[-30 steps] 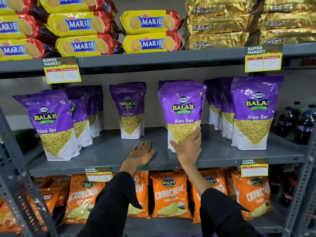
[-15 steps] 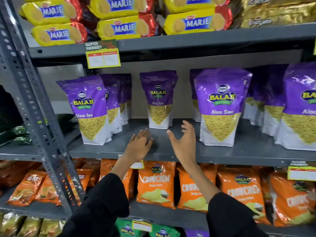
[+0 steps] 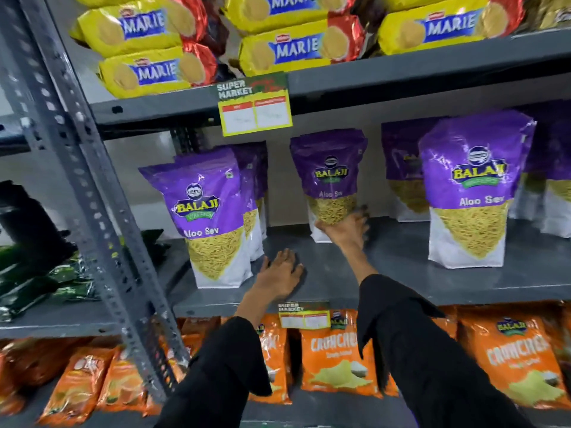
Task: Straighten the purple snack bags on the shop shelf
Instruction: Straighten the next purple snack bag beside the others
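I read this as mid-task, judging only from how the purple bags stand on the middle shelf (image 3: 401, 273).

Far left of my hands, the front bag (image 3: 213, 217) of the left row stands upright at the shelf's front edge, facing out, with more purple bags lined up behind it; that row looks done to me.

My left hand (image 3: 279, 274) lies flat on the bare shelf just right of that bag, fingers spread apart, gripping nothing.

My right hand (image 3: 343, 227) is further back, at the foot of the lone middle bag (image 3: 330, 183), which stands well behind the others. The fingers are curled against its lower front, but blur stops me telling whether they have clamped on it or only touch it. I judge this bag is the step in hand: it needs drawing forward into line.

Right of that hand, the large bag (image 3: 472, 193) stands upright near the front, with another behind; the rows at the far right are cut off, so I cannot judge them.

Readable writing: the purple bags say "BALAJI" and "Aloo Sev"; the yellow packs (image 3: 145, 69) above say "MARIE"; the price tag (image 3: 255, 106) says "SUPER MARKET", prices illegible; the orange bags (image 3: 333, 356) below say "BALAJI", with a word beginning "CRUNCH".
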Demonstrator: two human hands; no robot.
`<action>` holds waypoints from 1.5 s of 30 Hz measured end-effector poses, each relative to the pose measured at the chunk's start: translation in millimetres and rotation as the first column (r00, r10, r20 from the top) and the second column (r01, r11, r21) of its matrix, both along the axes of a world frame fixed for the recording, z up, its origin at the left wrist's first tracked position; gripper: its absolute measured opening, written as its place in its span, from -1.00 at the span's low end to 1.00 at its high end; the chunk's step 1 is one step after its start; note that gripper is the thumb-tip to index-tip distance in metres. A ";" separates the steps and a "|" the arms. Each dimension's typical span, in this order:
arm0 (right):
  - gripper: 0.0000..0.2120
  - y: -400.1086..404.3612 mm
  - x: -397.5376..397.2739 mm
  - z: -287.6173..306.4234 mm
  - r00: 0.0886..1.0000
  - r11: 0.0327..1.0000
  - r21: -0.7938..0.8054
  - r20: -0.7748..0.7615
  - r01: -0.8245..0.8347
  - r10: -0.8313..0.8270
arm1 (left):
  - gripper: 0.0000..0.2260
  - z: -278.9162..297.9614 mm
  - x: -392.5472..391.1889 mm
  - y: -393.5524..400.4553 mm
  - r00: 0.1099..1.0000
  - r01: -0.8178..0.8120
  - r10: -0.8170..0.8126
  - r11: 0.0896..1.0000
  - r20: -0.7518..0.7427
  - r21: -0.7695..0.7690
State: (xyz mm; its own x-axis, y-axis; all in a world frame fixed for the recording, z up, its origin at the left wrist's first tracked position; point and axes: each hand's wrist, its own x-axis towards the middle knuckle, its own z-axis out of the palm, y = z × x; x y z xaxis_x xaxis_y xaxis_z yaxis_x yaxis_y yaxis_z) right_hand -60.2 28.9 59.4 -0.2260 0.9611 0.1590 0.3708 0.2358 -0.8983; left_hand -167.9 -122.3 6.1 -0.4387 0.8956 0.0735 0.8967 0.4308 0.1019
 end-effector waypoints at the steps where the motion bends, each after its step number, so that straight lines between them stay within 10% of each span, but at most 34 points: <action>1: 0.36 1.7 -5.0 -0.4 1.000 1.000 -0.005 0.007 0.006 -0.006 | -0.48 -0.9 -1.4 0.8 0.999 0.019 -0.021 0.999 -0.045 -0.035; 45: 0.23 -111.3 80.3 -35.3 0.992 0.968 0.239 0.073 0.081 -0.101 | -0.46 7.4 13.0 -5.7 1.000 -0.019 0.020 0.999 0.015 -0.037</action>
State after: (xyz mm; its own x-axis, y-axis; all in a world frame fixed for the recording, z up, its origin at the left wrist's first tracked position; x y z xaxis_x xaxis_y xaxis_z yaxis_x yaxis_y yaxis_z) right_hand 20.1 -82.4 24.1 -0.1615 0.9161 0.3670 0.4718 0.3983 -0.7867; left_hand -154.9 -128.0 13.5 -0.4570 0.8888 0.0342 0.8865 0.4520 0.0992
